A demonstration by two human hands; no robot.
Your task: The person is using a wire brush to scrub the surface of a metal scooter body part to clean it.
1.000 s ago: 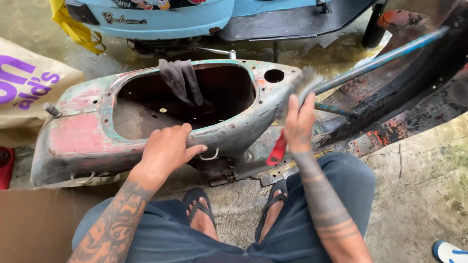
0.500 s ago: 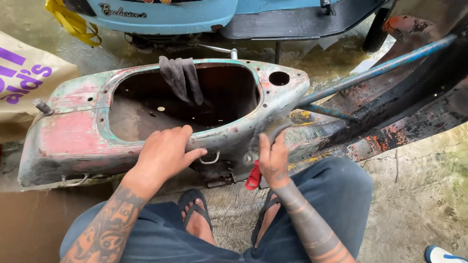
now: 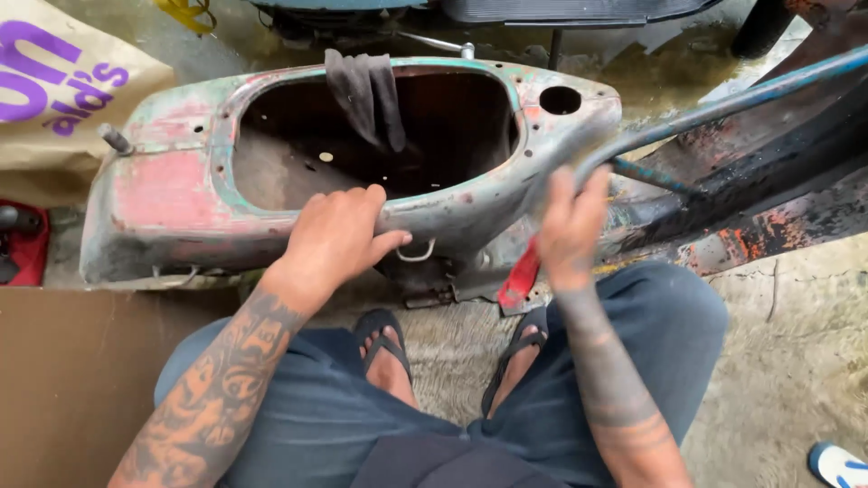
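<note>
An old scooter body shell (image 3: 172, 194), with worn red and green paint, lies on the ground in front of my knees. My left hand (image 3: 339, 239) lies on its near rim with the fingers curled over the edge. My right hand (image 3: 570, 230) is blurred at the shell's right end, closed on a red-handled tool (image 3: 520, 282) that sticks out below the fist. The tool's working end is hidden. A dark rag (image 3: 366, 95) hangs over the far rim into the hollow.
A blue metal tube (image 3: 723, 104) and rusty frame parts run off to the right. A paper bag (image 3: 54, 99) lies at the left and brown cardboard (image 3: 63, 380) at the lower left. Another scooter (image 3: 542, 9) stands behind. A sandalled foot (image 3: 836, 465) shows at the bottom right.
My right hand went down along the shell's right end and has come back up, moving fast. My left hand has stayed on the rim. The view has moved closer.
</note>
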